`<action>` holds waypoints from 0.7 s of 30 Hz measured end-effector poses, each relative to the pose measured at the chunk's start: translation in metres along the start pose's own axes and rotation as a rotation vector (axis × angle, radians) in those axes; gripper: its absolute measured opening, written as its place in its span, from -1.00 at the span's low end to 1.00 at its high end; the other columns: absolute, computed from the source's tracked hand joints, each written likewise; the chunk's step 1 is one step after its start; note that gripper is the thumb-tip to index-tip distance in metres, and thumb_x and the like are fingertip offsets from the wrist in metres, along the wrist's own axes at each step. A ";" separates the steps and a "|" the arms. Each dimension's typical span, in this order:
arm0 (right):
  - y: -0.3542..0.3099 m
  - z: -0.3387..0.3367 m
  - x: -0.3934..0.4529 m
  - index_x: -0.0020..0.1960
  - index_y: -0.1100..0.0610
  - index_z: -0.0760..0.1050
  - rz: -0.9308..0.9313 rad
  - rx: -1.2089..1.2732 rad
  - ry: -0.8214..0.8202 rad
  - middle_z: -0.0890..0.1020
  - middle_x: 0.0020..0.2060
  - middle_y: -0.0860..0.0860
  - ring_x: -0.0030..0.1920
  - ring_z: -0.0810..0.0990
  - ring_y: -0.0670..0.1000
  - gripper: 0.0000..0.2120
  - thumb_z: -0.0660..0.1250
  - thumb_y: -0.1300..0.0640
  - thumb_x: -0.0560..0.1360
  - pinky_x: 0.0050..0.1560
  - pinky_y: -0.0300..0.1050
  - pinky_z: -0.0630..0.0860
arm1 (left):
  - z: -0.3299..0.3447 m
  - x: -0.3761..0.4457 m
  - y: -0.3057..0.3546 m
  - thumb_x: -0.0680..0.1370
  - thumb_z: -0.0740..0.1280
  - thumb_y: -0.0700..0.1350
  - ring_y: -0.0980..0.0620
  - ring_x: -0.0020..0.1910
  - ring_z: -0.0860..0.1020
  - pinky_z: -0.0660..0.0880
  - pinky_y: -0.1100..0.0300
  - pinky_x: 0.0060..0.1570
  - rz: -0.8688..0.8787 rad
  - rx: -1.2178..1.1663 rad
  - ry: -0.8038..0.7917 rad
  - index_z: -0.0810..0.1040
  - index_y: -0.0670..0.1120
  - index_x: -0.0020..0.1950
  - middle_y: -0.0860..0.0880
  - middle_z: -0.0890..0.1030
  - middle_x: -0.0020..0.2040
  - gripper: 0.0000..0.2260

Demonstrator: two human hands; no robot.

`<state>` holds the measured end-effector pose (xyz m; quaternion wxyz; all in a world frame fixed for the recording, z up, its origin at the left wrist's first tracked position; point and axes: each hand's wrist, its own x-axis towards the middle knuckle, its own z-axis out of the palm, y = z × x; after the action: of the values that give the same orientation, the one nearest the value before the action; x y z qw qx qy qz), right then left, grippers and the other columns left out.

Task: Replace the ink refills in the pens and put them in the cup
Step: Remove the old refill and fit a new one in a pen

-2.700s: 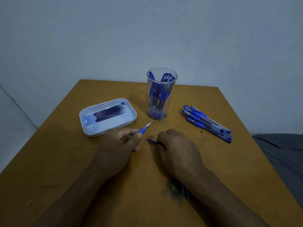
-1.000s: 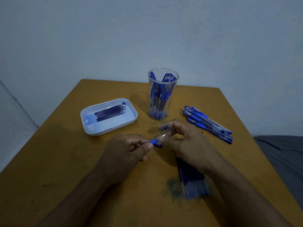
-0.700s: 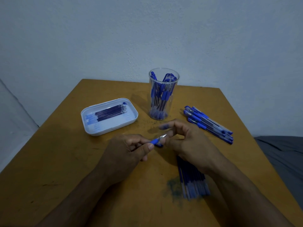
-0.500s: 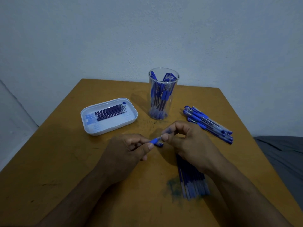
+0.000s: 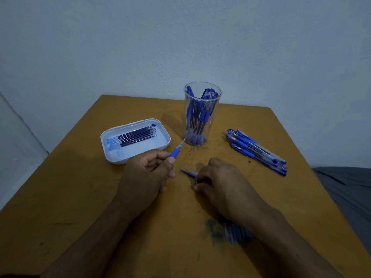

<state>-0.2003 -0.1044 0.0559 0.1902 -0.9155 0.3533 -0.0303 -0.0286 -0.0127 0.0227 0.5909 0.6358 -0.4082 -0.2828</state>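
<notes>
Now left hand (image 5: pixel 147 173) gripped pen (image 5: pixel 176 152), tip aimed at cup (image 5: pixel 201 115) near table's (image 5: pixel 80 197) far edge. Right hand (image 5: pixel 222 184) curled on pen cap (image 5: pixel 189 172) at table centre. Refill tray (image 5: pixel 135 140) sat toward left edge, loose pens (image 5: pixel 256 151) toward right edge, more pens (image 5: pixel 235 232) under right forearm.

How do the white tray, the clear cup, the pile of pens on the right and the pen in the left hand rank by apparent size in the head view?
1. White tray
2. Pile of pens, close to the tray, so unsure
3. Clear cup
4. Pen, mostly hidden in the left hand
</notes>
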 end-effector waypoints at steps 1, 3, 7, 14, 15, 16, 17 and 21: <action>0.000 0.000 0.000 0.19 -0.07 0.59 0.001 -0.006 -0.005 0.44 0.03 -0.12 0.03 0.44 -0.12 -0.80 0.32 -0.05 0.61 0.04 -0.18 0.47 | 0.000 0.000 0.000 0.60 0.35 -0.14 0.03 -0.52 0.47 0.39 0.31 -0.53 0.003 0.000 -0.001 0.64 -0.11 0.05 -0.12 0.66 -0.27 -0.90; 0.000 0.001 0.001 0.19 -0.07 0.60 0.006 -0.008 -0.009 0.44 0.01 -0.13 0.02 0.44 -0.12 -0.80 0.32 -0.05 0.60 0.04 -0.18 0.48 | 0.001 0.000 0.001 0.60 0.35 -0.14 0.04 -0.53 0.46 0.39 0.31 -0.53 0.007 -0.003 -0.003 0.64 -0.09 0.03 -0.11 0.66 -0.27 -0.92; -0.001 -0.001 0.000 0.20 -0.08 0.61 0.045 0.002 -0.029 0.47 0.03 -0.12 0.06 0.45 -0.11 -0.79 0.35 -0.06 0.59 0.08 -0.17 0.49 | 0.001 0.000 0.000 0.60 0.36 -0.15 0.05 -0.53 0.46 0.39 0.31 -0.53 0.012 0.014 -0.019 0.64 -0.09 0.03 -0.11 0.67 -0.28 -0.93; -0.002 -0.009 0.000 0.24 -0.08 0.61 0.094 0.006 -0.051 0.51 0.07 -0.10 0.09 0.48 -0.09 -0.69 0.40 -0.13 0.54 0.08 -0.16 0.52 | 0.000 -0.002 -0.001 0.58 0.37 -0.22 0.07 -0.51 0.48 0.40 0.33 -0.51 0.039 -0.006 -0.060 0.63 -0.07 0.06 -0.11 0.68 -0.26 -0.89; -0.001 -0.009 -0.001 0.22 -0.08 0.63 0.078 0.044 0.014 0.53 0.03 -0.13 0.05 0.49 -0.14 -0.71 0.40 -0.13 0.54 0.02 -0.23 0.49 | 0.000 -0.003 -0.001 0.57 0.38 -0.25 0.09 -0.50 0.49 0.40 0.34 -0.50 0.047 -0.009 -0.075 0.63 -0.05 0.08 -0.11 0.68 -0.25 -0.85; 0.001 -0.008 -0.002 0.17 -0.09 0.65 0.065 0.125 0.105 0.57 -0.04 -0.18 -0.02 0.52 -0.17 -0.75 0.40 -0.12 0.54 -0.08 -0.30 0.45 | 0.000 -0.004 -0.001 0.57 0.38 -0.28 0.10 -0.48 0.50 0.41 0.35 -0.47 0.055 -0.007 -0.092 0.63 -0.04 0.10 -0.10 0.69 -0.23 -0.81; 0.003 -0.008 -0.003 0.12 -0.08 0.68 0.069 0.285 0.195 0.61 -0.14 -0.21 -0.11 0.55 -0.21 -0.80 0.41 -0.10 0.54 -0.17 -0.35 0.41 | 0.000 -0.005 -0.001 0.56 0.39 -0.29 0.11 -0.46 0.51 0.42 0.35 -0.45 0.067 0.005 -0.109 0.63 -0.02 0.12 -0.09 0.70 -0.22 -0.78; 0.001 -0.008 -0.004 0.00 0.10 0.71 0.162 1.103 0.239 0.58 -0.44 -0.12 -0.55 0.36 -0.16 -0.84 0.40 0.05 0.56 -0.53 -0.32 0.28 | 0.000 -0.007 -0.002 0.54 0.43 -0.26 0.14 -0.41 0.52 0.43 0.36 -0.38 0.122 0.092 -0.152 0.65 0.06 0.17 -0.02 0.70 -0.21 -0.72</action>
<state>-0.2054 -0.1048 0.0632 0.6004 -0.6408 0.3735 -0.2990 -0.0318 -0.0067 0.0197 0.5445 0.6127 -0.5026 -0.2747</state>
